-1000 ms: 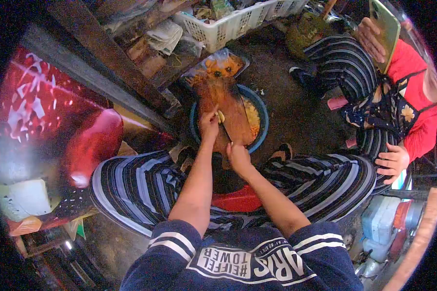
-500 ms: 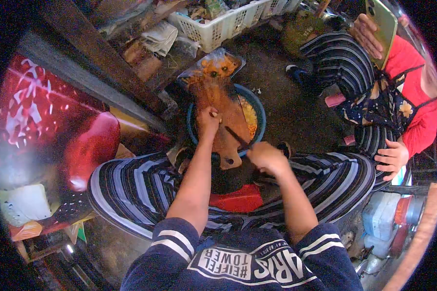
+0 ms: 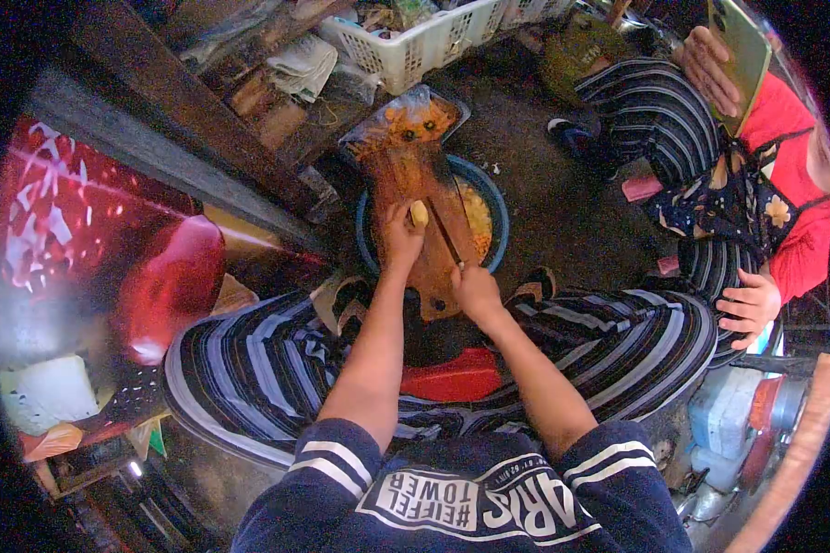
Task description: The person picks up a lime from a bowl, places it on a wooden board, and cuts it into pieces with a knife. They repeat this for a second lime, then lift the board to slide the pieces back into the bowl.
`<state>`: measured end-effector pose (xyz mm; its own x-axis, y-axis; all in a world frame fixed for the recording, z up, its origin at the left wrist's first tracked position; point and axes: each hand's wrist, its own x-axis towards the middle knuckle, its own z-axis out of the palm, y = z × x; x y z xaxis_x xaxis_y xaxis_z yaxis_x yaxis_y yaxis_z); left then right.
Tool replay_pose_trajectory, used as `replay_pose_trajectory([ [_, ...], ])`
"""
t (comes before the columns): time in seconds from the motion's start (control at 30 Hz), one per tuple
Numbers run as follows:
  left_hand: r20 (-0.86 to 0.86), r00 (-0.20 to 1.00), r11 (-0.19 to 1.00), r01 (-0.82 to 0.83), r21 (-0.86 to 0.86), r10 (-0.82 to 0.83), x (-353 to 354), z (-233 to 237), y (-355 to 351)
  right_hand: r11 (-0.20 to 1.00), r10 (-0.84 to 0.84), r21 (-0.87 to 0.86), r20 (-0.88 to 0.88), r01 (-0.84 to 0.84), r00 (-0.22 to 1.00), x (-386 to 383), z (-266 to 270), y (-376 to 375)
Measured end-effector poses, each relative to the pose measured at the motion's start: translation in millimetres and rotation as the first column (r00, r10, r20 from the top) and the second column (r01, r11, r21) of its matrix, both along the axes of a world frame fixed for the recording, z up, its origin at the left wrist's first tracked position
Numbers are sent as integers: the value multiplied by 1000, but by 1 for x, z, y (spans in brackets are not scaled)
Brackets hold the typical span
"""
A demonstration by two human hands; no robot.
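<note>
My left hand (image 3: 404, 241) is closed around a pale yellow vegetable piece (image 3: 419, 214), whose exact kind I cannot make out, over a wooden cutting board (image 3: 398, 180). My right hand (image 3: 478, 297) grips a knife (image 3: 446, 232) by its handle; the dark blade points away from me, just right of the yellow piece. Beneath the board stands a blue basin (image 3: 502, 214), with small yellow-orange pieces (image 3: 476, 221) showing inside along the right. A clear plastic bag (image 3: 406, 120) with orange contents lies at the board's far end.
A white plastic crate (image 3: 406, 57) full of items is at the back. On the right sits another person in a red top (image 3: 788, 120), holding up a phone (image 3: 745, 64). Wooden beams (image 3: 184, 101) run along the left, near a shiny red surface (image 3: 171, 286).
My right hand has moved left and inward, bringing the knife blade beside the vegetable piece. My left hand has turned, so the yellow piece shows more and stands more upright.
</note>
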<state>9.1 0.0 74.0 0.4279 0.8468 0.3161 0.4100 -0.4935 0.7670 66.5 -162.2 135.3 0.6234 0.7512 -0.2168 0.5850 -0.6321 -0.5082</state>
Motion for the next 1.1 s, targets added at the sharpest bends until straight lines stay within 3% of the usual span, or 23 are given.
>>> replay_pose_trajectory([
  [0.03,35,999,999,40,7,-41,0,-2,-2,997,75,27,-7,-75,997,-2,-3,0],
  [0.2,44,997,997,68,34,-69,-3,2,-4,997,61,51,12,-62,998,-11,-11,8],
  [0.3,81,990,986,127,-106,-118,-4,15,-5,996,49,71,49,-53,998,-8,-7,8],
  [0.4,-7,994,991,109,-72,-110,-4,11,-5,992,41,112,83,-50,996,-9,-2,7],
  [0.5,89,992,994,90,-59,-84,-4,12,-9,999,13,45,-9,-13,1000,-11,5,8],
  [0.57,28,997,993,72,90,-75,-5,1,-7,998,38,50,-2,-38,999,-13,7,7],
  [1.0,-97,995,997,42,72,-35,-4,-10,-5,998,56,-2,31,-56,998,-20,4,12],
  [1.1,51,997,998,57,-19,-56,-5,-11,-9,1000,27,4,20,-27,999,-27,-14,10],
])
